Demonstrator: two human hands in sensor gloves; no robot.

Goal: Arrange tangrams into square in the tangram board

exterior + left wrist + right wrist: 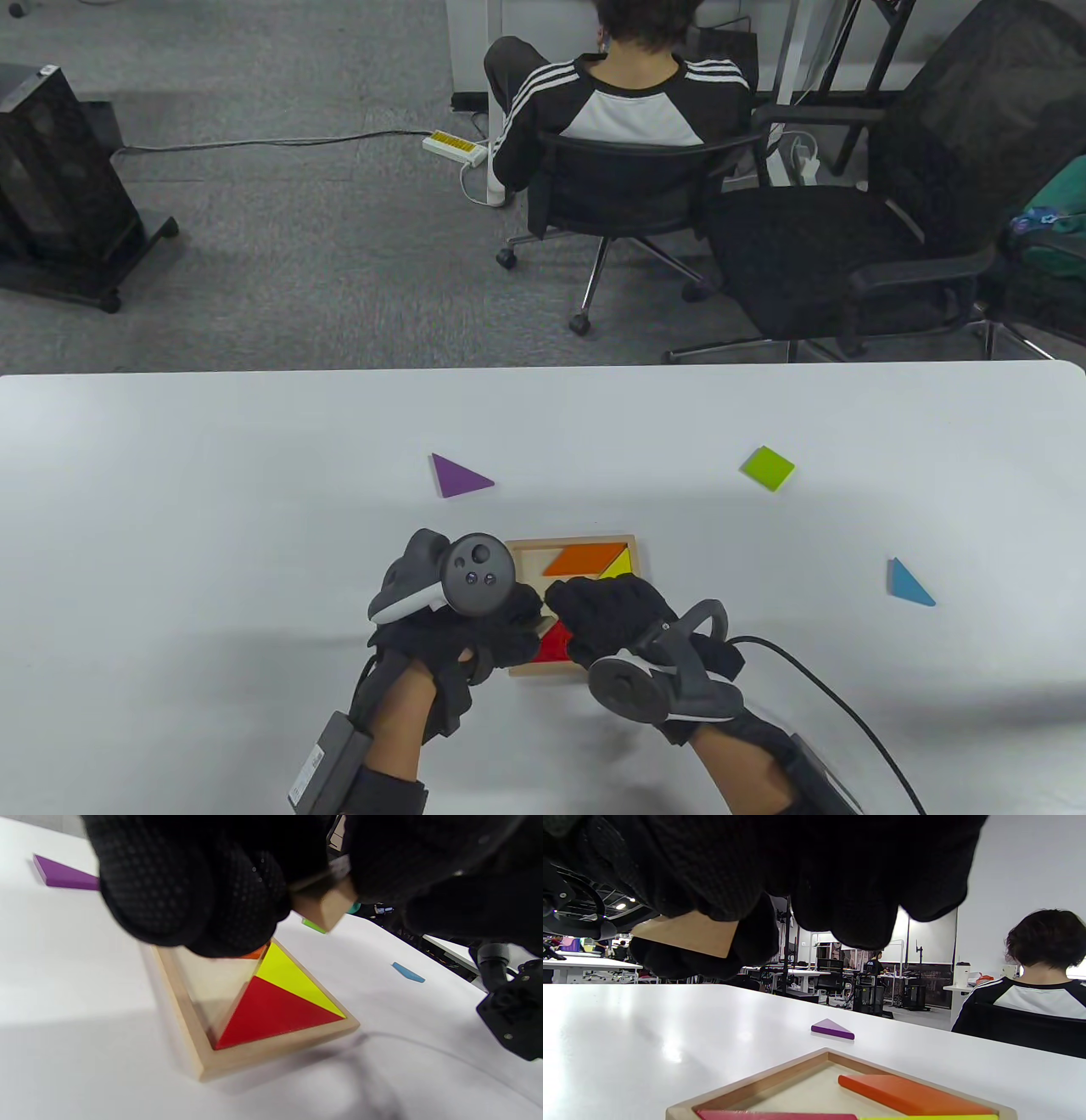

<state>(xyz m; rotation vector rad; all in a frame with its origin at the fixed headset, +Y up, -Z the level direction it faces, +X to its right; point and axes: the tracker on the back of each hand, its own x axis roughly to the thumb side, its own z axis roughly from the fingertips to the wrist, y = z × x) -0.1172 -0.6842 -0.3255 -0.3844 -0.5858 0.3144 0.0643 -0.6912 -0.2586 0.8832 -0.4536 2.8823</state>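
Under your two grips sits the board [632,543] — one triangle [458,477] beyond them, a square [768,468] and another triangle [908,584] to their right.

Both hands wear black knit gloves with a dotted texture; the left hand [458,628] carries a grey-and-white tracker with a round dark face, the right hand [615,615] a similar grey one trailing a black cable; bare forearms, black wrist boxes

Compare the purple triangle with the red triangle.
The purple triangle lies loose on the white table, beyond the board; the red triangle sits inside the wooden board, edge to edge with a yellow piece. Purple is fully visible from above; red is mostly hidden by hands. Both lie flat.
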